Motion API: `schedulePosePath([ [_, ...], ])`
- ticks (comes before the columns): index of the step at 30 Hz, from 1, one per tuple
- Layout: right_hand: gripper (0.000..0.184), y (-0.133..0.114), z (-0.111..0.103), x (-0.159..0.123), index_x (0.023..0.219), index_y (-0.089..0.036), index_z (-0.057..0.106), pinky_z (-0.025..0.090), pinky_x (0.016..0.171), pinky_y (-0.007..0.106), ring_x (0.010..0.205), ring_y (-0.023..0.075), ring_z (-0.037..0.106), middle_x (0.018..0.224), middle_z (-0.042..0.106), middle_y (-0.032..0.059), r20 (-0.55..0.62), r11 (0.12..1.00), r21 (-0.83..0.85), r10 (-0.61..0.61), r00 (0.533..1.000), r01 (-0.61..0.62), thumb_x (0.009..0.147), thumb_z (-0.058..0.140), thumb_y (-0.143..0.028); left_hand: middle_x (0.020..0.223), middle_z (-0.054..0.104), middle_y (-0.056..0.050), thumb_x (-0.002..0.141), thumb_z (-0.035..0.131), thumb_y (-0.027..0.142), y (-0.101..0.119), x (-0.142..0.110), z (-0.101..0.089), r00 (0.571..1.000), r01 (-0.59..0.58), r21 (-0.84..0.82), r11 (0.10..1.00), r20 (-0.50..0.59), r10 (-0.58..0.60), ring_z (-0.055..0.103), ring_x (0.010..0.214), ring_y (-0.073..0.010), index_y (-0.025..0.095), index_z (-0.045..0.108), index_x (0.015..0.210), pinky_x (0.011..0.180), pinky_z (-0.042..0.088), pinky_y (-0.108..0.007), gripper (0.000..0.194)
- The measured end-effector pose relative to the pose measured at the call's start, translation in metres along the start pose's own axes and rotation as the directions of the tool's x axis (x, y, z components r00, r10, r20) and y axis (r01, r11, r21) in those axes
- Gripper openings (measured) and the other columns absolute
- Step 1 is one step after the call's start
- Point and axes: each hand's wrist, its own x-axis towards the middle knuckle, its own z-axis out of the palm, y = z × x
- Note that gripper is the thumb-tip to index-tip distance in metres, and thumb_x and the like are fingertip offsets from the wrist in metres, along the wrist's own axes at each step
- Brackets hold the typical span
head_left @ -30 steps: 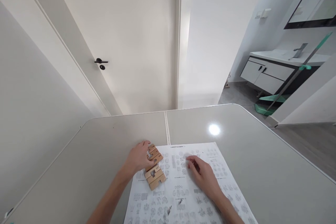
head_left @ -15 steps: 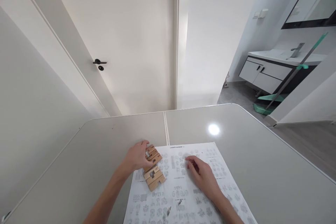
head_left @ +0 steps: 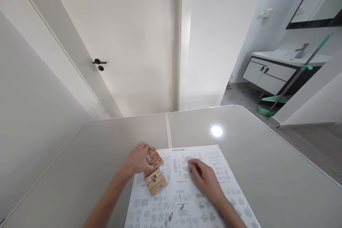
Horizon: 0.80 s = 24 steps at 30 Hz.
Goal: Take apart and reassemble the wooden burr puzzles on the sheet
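Observation:
My left hand [head_left: 138,158] is closed around the left side of several notched wooden bars [head_left: 157,159] with numbers marked on them, laid side by side. Its thumb presses on the near edge, while the fingers reach over the far end. Just below, touching or nearly touching them, lies a second group of lighter notched wooden bars [head_left: 156,182], with a cross-shaped gap in the middle. Both groups rest on the upper left of a printed paper sheet [head_left: 184,185]. On the sheet's right half lies my right hand [head_left: 204,176], loosely curled, thumb slightly apart from the index finger, nothing visible in it.
The sheet, covered in small grey diagrams, lies on a grey table [head_left: 240,142] with a seam down its middle. Beyond the table stands a white door [head_left: 139,42] with a black handle [head_left: 99,62]. At right are a washbasin cabinet [head_left: 267,71] and a green dustpan [head_left: 265,110].
The view has shifted very slightly. Both hands and the wooden bars keep their places on the sheet.

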Motion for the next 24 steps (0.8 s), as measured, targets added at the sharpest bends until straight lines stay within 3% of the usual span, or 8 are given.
schedulePosePath([
  [13,0.033,0.004,0.003,0.001,0.104,-0.025,0.065,0.050,0.064,0.032,0.068,0.0216,0.063,0.082,0.071,0.0038,-0.008,1.000,-0.014,-0.004,1.000,0.004,0.101,0.041,-0.047,0.113,0.072,-0.008,0.061,0.073,0.039,-0.003,0.010,0.002,1.000,-0.005,0.000,1.000,0.004,0.005,0.068,0.103,-0.0324,0.026,0.068,0.109,0.079,0.053,-0.034,0.050],
  [24,0.033,0.006,0.003,0.001,0.105,-0.025,0.065,0.050,0.065,0.032,0.071,0.0223,0.065,0.082,0.071,0.0043,-0.006,1.000,-0.015,-0.002,1.000,0.002,0.101,0.040,-0.047,0.112,0.073,-0.007,0.059,0.075,0.041,0.017,0.021,0.002,1.000,-0.006,-0.035,0.999,-0.002,0.006,0.069,0.099,-0.0318,0.027,0.071,0.105,0.080,0.053,-0.035,0.048],
])
